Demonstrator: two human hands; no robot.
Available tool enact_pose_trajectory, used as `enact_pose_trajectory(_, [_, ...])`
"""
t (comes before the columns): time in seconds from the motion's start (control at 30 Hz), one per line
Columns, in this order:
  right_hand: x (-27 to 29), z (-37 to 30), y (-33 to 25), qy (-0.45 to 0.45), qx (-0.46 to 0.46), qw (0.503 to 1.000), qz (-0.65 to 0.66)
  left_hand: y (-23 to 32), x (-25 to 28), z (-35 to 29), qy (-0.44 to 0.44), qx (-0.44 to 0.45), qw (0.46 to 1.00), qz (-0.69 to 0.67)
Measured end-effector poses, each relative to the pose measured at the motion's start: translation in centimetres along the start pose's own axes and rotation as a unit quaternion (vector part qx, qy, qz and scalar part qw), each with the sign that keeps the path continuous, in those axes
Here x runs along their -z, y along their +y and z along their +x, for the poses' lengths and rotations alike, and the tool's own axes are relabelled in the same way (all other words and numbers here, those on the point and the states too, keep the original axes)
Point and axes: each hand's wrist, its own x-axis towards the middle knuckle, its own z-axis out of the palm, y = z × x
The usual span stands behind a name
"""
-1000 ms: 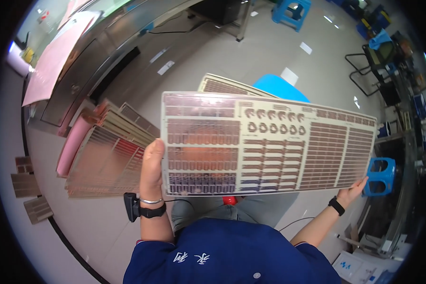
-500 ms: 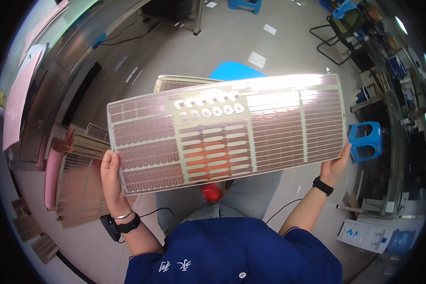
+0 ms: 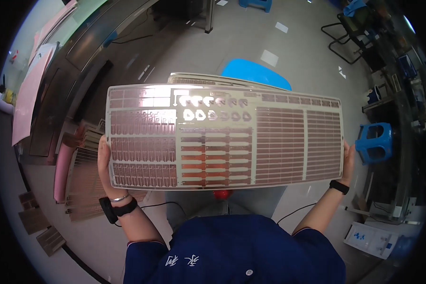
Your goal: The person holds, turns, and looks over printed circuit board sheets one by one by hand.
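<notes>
A wide rectangular circuit panel (image 3: pixel 279 142), with rows of fine pinkish traces in a pale frame, is held up across my lap, its printed face towards me. My left hand (image 3: pixel 105 165) grips its left short edge, with most fingers hidden behind. At the right edge, my right hand (image 3: pixel 348 163) holds the panel, its fingers partly hidden too. Glare whitens the panel's upper left. Behind its top edge shows a similar panel (image 3: pixel 194 78), over a bright blue surface (image 3: pixel 258 73). A small red object (image 3: pixel 221 194) peeks out below the panel, its kind unclear.
To the left, more patterned panels (image 3: pixel 87 177) lean or lie beside a pink roll (image 3: pixel 64 173). Brown boards (image 3: pixel 35 220) lie on the floor nearby. A blue stool (image 3: pixel 375 142) stands close to my right hand. Farther right are a chair (image 3: pixel 348 40) and cluttered shelving.
The panel's right side has dropped, so it now slopes slightly down to the right. Its glare has moved from right to left. My left fingers have slipped from the front to the edge.
</notes>
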Motion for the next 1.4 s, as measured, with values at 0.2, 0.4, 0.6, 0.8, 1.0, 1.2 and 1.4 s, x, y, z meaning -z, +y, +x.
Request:
enact_pose_trajectory(0.2, [0.2,0.1,1.4,-0.016,-0.039,0.997,-0.071,-0.8,-2.6,1.6,-0.039,-0.099,0.994,-0.004])
enact_pose_trajectory(0.4, [-6.2,-1.1,7.2,0.03,-0.011,0.995,0.094,-5.1,-12.9,2.5,-0.021,-0.038,0.939,-0.341])
enact_pose_trajectory(0.6, [-13.7,-5.8,10.2,-0.008,-0.094,0.975,0.202,-7.4,-19.9,-2.7,-0.093,0.006,0.97,-0.224])
enact_pose_trajectory(0.8, [-12.1,-5.3,8.4,-0.143,-0.108,0.95,0.255,-6.3,-17.8,-0.8,-0.062,0.029,0.99,-0.12])
enact_pose_trajectory(1.0, [-11.3,-3.4,5.3,-0.09,-0.024,0.996,-0.004,-6.4,-15.9,-0.4,-0.094,0.083,0.974,-0.191])
enact_pose_trajectory(1.2, [-12.3,-3.2,5.0,-0.168,-0.042,0.985,-0.004,-6.5,-15.0,-0.5,-0.123,0.122,0.968,-0.183])
enact_pose_trajectory(1.4, [-13.8,-0.9,4.7,-0.125,-0.107,0.976,0.143,-6.2,-16.1,-0.5,-0.206,0.155,0.959,-0.115])
